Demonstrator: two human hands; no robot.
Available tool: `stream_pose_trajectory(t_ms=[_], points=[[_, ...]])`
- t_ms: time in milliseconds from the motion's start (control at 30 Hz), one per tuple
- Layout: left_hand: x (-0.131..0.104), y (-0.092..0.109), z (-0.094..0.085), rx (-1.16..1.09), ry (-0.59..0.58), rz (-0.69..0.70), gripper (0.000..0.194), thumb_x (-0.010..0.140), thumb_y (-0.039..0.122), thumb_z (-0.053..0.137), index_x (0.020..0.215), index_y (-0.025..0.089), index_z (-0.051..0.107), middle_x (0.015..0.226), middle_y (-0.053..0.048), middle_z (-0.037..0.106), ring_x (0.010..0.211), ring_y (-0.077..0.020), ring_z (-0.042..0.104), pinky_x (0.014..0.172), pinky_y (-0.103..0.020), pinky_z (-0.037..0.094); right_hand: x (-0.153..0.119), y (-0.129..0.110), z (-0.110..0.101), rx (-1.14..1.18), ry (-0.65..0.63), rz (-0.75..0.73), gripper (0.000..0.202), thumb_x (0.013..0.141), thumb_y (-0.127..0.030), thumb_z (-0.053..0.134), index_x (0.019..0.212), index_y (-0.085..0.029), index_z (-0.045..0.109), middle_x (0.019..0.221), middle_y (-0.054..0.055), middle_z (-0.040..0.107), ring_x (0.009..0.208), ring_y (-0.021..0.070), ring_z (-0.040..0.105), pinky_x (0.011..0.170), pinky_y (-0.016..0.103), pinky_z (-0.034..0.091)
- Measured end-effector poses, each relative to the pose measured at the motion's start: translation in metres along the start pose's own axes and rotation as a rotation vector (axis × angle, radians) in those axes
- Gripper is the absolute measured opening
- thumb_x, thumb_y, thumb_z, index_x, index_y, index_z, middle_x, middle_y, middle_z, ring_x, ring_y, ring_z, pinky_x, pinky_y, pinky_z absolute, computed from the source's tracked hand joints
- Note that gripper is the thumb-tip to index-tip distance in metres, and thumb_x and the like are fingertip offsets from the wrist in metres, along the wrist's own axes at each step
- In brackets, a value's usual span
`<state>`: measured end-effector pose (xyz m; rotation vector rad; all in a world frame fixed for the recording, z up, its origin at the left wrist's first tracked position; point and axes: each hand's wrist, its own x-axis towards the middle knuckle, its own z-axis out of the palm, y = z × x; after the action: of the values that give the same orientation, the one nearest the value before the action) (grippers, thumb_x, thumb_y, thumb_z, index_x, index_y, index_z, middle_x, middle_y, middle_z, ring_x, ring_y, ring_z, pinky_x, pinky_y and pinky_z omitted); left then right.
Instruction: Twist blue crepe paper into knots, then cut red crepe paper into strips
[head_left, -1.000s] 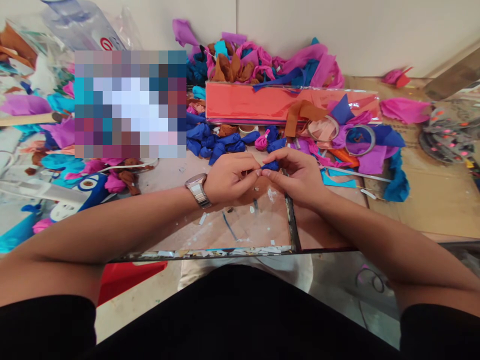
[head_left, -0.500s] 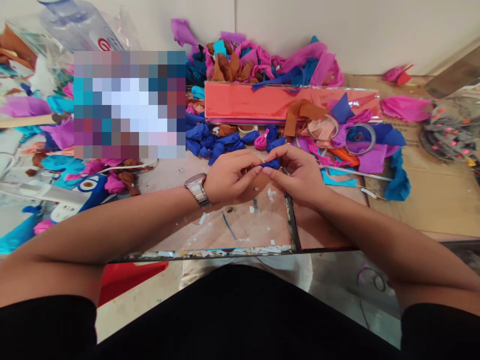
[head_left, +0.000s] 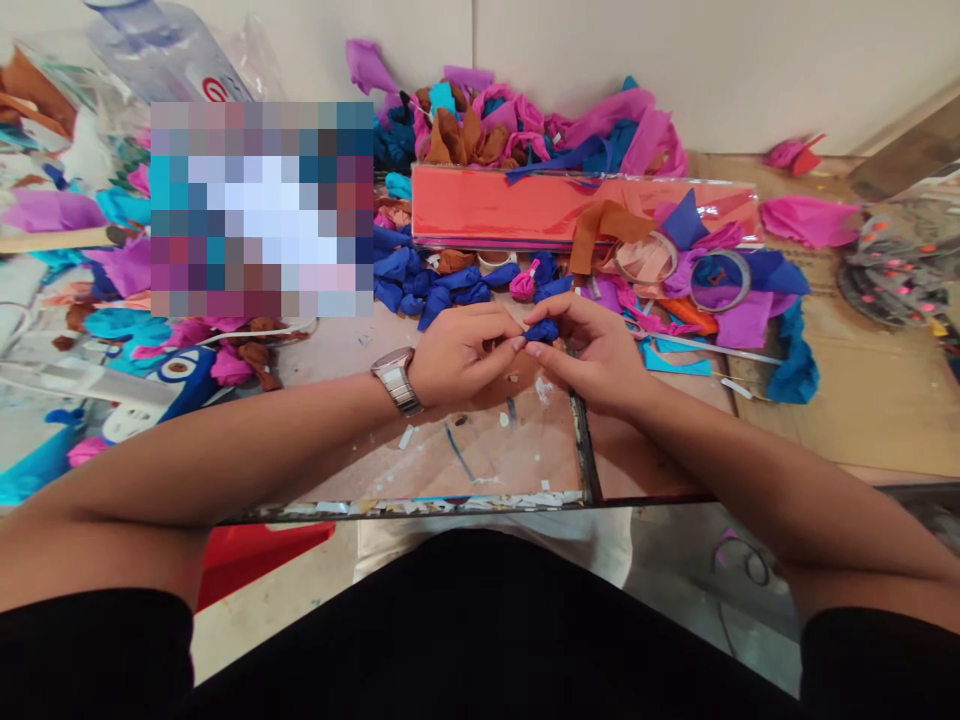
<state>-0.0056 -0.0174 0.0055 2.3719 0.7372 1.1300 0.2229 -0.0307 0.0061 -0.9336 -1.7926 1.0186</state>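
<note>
Over the middle of the table, my left hand [head_left: 469, 352] and my right hand [head_left: 589, 345] meet at the fingertips. Between them is a small crumpled blue piece [head_left: 543, 331], pinched by the thumb and fingers of my right hand. My left thumb and forefinger press together at its left end; what exactly lies between those tips is too small to tell. Just beyond my hands lies a row of blue knotted pieces [head_left: 450, 288] with a small pink one [head_left: 523, 283] among them.
A red-orange packet [head_left: 487, 205] lies behind the blue pieces, before a heap of coloured scraps [head_left: 517, 125]. Tape rolls [head_left: 720, 280] are on the right, near a grey cluster [head_left: 892, 265]. A blue-and-white power strip [head_left: 161, 395] and a large clear bottle [head_left: 165, 50] are on the left.
My fingers have shifted slightly around the blue piece, and more of it shows between them. Both hands stay in nearly the same place.
</note>
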Motion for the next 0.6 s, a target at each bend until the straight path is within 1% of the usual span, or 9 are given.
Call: stream_pose_trajectory(t_ms=[167,300,500,600], points=[[0.0,-0.0004,0.0008,-0.007,-0.001,0.003,0.022,0.103,0.027,0.058,0.088,0.018,0.071,0.079,-0.002,0.07,0.07,-0.0123,0.063,0.068,-0.026,0.048,-0.0005,0.0006,0.0,-0.031,0.016,-0.022,0.031,0.092,-0.049,0.083,0.108,-0.024,0.075,0.098,0.004,0.074,0.086,0.0192,0.067,0.078,0.034,0.055],[0.0006,0.0009,-0.0002,-0.004,0.001,0.004,0.024,0.103,0.028,0.057,0.087,0.018,0.071,0.078,-0.003,0.07,0.07,-0.0127,0.063,0.066,-0.026,0.048,-0.0009,0.0016,0.0002,-0.05,0.033,-0.032,0.028,0.091,-0.045,0.083,0.109,-0.025,0.076,0.098,0.004,0.075,0.085,0.0193,0.068,0.079,0.035,0.055],[0.0005,0.0016,-0.0008,-0.024,0.0,-0.023,0.025,0.103,0.03,0.057,0.086,0.018,0.071,0.078,-0.003,0.071,0.071,-0.0133,0.064,0.068,-0.027,0.049,-0.0014,0.001,0.0023,-0.054,0.064,-0.031,0.027,0.091,-0.044,0.084,0.108,-0.025,0.077,0.097,0.004,0.075,0.083,0.0194,0.068,0.08,0.036,0.055],[0.0004,0.0015,-0.0006,-0.025,0.006,-0.021,0.024,0.103,0.03,0.058,0.086,0.018,0.071,0.077,-0.003,0.071,0.07,-0.013,0.064,0.067,-0.027,0.048,-0.0015,0.0005,0.0023,-0.039,0.047,-0.028,0.028,0.091,-0.046,0.083,0.108,-0.025,0.076,0.096,0.003,0.074,0.083,0.019,0.067,0.079,0.035,0.055]])
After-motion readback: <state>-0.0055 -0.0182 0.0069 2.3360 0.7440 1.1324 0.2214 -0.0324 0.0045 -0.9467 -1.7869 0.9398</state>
